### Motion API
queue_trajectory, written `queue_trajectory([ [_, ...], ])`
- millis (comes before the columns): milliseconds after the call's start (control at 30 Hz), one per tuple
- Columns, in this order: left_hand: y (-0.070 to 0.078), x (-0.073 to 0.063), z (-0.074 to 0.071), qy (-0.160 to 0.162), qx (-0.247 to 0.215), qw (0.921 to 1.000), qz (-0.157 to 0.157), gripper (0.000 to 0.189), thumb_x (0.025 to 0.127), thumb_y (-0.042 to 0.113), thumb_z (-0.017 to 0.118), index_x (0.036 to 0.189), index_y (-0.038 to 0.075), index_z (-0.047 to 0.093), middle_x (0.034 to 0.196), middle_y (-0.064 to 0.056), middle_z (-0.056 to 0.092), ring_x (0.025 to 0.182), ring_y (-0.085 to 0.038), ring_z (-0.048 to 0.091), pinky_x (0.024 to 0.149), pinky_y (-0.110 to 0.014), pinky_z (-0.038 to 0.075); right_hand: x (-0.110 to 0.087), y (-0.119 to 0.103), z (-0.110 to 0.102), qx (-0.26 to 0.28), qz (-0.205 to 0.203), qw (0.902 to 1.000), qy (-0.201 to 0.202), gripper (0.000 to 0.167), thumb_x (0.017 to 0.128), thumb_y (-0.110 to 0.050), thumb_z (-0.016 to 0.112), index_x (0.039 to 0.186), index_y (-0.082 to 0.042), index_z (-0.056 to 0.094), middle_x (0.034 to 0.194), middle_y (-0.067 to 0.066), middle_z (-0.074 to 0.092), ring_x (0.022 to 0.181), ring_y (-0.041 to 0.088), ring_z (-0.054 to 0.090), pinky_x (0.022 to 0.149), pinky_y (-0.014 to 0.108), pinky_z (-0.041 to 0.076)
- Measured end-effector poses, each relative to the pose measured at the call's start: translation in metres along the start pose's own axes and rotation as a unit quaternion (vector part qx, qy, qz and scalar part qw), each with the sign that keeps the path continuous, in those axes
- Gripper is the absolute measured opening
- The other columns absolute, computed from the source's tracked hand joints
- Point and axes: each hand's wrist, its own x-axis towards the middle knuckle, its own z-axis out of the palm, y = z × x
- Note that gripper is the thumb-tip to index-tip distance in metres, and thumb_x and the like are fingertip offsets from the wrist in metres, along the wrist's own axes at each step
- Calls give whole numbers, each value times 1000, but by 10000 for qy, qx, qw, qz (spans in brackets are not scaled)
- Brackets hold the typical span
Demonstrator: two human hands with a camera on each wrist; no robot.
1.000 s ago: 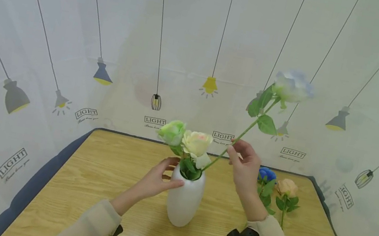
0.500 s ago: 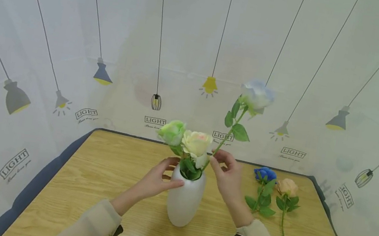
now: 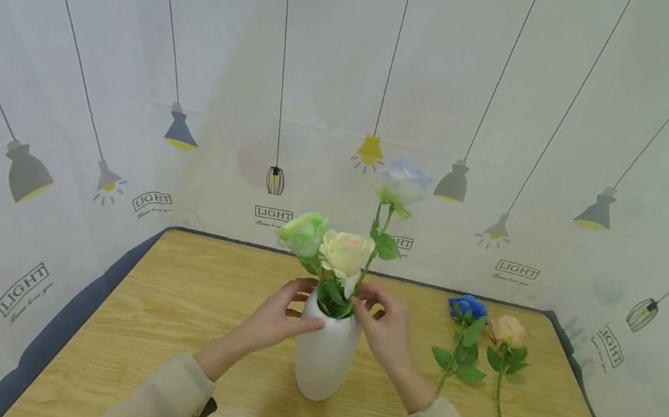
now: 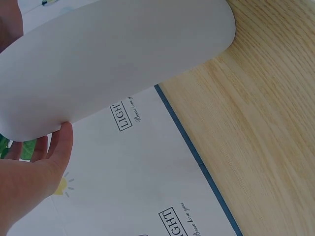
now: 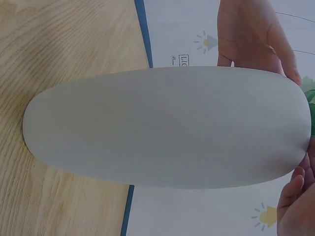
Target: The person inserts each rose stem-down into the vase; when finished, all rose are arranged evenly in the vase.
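An upright white vase (image 3: 324, 358) stands on the wooden table, holding a green rose (image 3: 303, 234) and a cream rose (image 3: 345, 254). My left hand (image 3: 280, 310) grips the vase near its rim, thumb in front and fingers around the far side; the left wrist view shows the fingertips against the vase wall (image 4: 118, 59). A pale blue-white rose (image 3: 405, 185) rises at the right of the bunch. My right hand (image 3: 385, 331) pinches its stem right at the vase mouth. The stem's lower end is hidden inside the vase. Right fingertips (image 5: 297, 179) show beside the rim.
To the right on the table (image 3: 155, 326) lie a blue rose (image 3: 468, 307) and a peach rose (image 3: 508, 331), stems toward the front. My right forearm partly covers the blue rose's stem. A pale backdrop (image 3: 334, 53) printed with lamps stands behind the table.
My right hand has moved left and down to the vase mouth, lowering the pale blue-white rose deeper into the vase and bringing it more upright. My left hand has stayed on the vase.
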Motion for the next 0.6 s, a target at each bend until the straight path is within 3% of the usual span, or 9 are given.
queue_trajectory([
  [367, -1, 0, 0, 13, 43, 10000, -1, 62, 79, 32, 67, 130, 15, 37, 126, -5, 40, 111, -23, 43, 83, -37, 43, -3, -8, 1, -211, -11, 9997, -81, 9, 76, 8, 59, 85, 6, 62, 81, 14, 60, 69, 25, 50, 47, 18, 37],
  [500, 10, -3, -1, -2, -29, 10000, 31, 60, 80, 24, 66, 130, 9, 37, 126, -11, 40, 111, -28, 42, 84, -42, 42, -2, -7, 1, -290, -116, 9995, -53, 11, 74, 9, 60, 84, 6, 62, 79, 15, 60, 68, 30, 50, 45, 17, 36],
  [600, 22, -6, -2, -34, -137, 9999, 52, 58, 81, 18, 66, 129, 5, 37, 126, -15, 39, 112, -33, 41, 84, -47, 41, 0, 5, 2, -262, -141, 9995, -79, 14, 74, 8, 61, 86, 3, 62, 80, 13, 60, 68, 30, 50, 46, 18, 37],
])
